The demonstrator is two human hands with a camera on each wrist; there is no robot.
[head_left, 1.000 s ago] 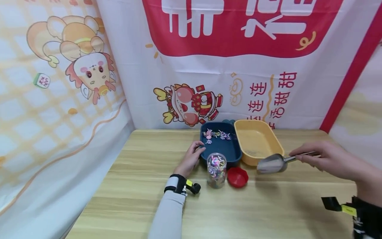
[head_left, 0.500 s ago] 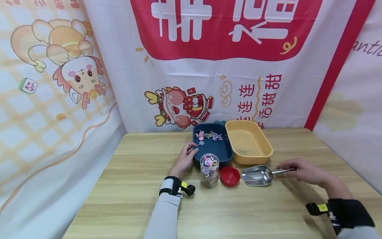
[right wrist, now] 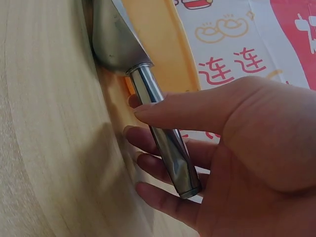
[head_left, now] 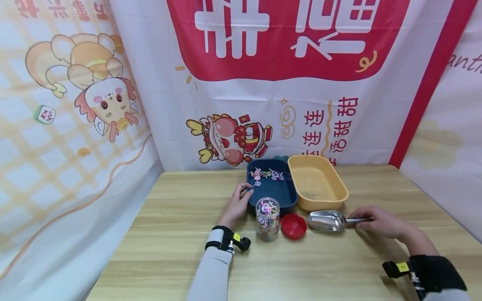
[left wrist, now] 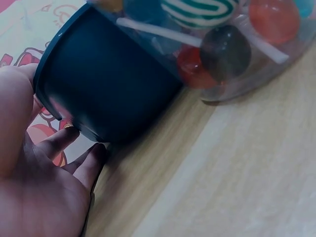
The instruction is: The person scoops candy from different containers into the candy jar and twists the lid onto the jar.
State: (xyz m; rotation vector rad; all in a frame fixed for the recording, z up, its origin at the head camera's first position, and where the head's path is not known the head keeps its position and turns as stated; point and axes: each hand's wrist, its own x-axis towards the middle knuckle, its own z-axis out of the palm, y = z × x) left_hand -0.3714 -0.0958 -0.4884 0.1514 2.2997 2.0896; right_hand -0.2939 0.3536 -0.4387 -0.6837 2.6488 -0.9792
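My left hand (head_left: 238, 204) holds the left side of a dark blue plastic bin (head_left: 276, 194), which has several wrapped lollipops (head_left: 268, 174) towards its back. In the left wrist view the thumb lies at the rim of the bin (left wrist: 103, 74) and fingers touch its outer wall. My right hand (head_left: 380, 221) has thumb and fingers around the handle of a metal scoop (head_left: 326, 220). That scoop is low at the tabletop, its bowl pointing left; the right wrist view shows the handle (right wrist: 158, 108) between thumb and fingers. No candy shows in the bowl.
A clear jar (head_left: 267, 225) of lollipops stands uncovered in front of the blue bin. Beside it sits a red lid (head_left: 294, 227). The yellow bin (head_left: 320, 184) adjoins the blue one on the right. Printed cloth (head_left: 169, 125) hangs behind the wooden table (head_left: 169, 234).
The right hand has brought the scoop down from in front of the yellow bin to the tabletop right of the red lid. My left hand has stayed at the blue bin.
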